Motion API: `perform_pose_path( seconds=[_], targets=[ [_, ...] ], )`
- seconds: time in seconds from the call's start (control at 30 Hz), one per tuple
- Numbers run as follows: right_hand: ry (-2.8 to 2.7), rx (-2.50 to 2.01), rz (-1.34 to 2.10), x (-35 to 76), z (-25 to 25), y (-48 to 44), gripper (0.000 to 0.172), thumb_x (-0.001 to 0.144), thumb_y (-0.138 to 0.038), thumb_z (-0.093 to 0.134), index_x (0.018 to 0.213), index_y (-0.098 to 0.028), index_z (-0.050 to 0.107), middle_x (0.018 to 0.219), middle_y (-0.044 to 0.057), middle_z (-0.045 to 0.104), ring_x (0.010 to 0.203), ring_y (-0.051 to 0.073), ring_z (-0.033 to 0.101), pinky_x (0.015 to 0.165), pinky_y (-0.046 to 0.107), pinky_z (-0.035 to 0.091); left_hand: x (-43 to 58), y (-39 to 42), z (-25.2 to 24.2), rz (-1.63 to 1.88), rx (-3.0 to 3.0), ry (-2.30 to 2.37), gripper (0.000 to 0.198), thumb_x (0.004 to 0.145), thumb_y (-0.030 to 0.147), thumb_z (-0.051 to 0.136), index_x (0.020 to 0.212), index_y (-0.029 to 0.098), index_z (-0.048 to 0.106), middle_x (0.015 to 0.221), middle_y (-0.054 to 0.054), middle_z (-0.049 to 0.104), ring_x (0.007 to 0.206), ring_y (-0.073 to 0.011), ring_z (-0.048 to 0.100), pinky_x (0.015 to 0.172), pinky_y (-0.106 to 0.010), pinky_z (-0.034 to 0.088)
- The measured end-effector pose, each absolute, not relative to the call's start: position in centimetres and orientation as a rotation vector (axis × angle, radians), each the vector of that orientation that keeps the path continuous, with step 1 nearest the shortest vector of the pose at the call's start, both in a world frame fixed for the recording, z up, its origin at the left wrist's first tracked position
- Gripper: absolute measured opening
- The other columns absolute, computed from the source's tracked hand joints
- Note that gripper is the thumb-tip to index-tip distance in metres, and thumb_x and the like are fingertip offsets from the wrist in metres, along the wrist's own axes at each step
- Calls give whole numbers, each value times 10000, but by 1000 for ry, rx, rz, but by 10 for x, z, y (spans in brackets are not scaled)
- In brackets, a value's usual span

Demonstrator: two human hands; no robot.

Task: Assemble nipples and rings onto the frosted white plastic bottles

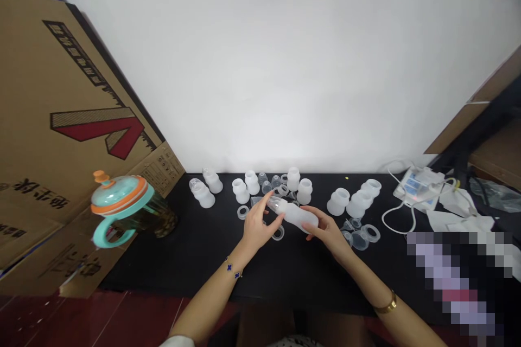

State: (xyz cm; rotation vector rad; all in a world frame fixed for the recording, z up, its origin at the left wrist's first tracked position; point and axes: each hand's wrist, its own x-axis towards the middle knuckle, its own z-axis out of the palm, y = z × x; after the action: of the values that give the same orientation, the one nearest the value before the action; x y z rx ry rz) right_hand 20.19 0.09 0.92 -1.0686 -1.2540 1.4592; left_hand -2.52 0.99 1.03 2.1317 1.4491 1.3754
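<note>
A white baby bottle [300,217] lies tilted between my hands above the black table, its clear cap pointing to the left. My left hand [257,223] is closed around the clear cap [277,204] at the bottle's top end. Around the bottle's body, toward its base, the fingers of my right hand [325,227] are wrapped. Just behind my hands stand several open white bottles [241,191], with clear caps and nipples [275,180] among them. A white ring [278,232] lies beneath the held bottle, and another ring [243,212] is left of my left hand.
Two capped bottles [202,193] stand at the back left. Wide open bottles [338,201] and loose rings and discs [360,239] are on the right. A teal jug [126,209] and a cardboard box [81,119] flank the left; a white cable [401,222] lies right.
</note>
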Motion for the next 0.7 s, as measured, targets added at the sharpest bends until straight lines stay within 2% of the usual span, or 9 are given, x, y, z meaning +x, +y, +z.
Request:
perform_pose_path(
  seconds=[0.13,0.3,0.5,0.7],
  targets=[
    [-1352,-1092,1326,204,6,1,549,724,-406,822,1222,-242,656,1092,60,667,873,231,639,614,298,583,-25,11,7,1359,2141,1514,590,862,365,672,1413,244,500,1242,-89,683,975,-237,692,736,-334,610],
    [-1482,-1040,1090,204,2,-1,486,755,-379,806,1201,-264,651,1300,84,577,1087,278,609,709,303,586,-24,11,6,1225,2075,1669,610,856,422,671,1416,240,511,1097,-68,737,796,-196,707,745,-319,592],
    [-1580,-1034,951,204,2,-2,446,793,-358,779,1212,-281,644,1327,93,555,1205,300,557,738,301,578,-23,10,10,1190,2009,1728,574,821,416,694,1353,236,574,1016,-46,733,725,-176,686,709,-312,581],
    [-1589,-1030,987,203,1,-3,465,778,-370,792,1209,-275,646,1320,92,559,1178,298,568,772,320,571,-24,10,11,1258,2002,1678,546,793,352,706,1313,225,597,967,-33,724,695,-158,660,704,-293,575]
  ],
)
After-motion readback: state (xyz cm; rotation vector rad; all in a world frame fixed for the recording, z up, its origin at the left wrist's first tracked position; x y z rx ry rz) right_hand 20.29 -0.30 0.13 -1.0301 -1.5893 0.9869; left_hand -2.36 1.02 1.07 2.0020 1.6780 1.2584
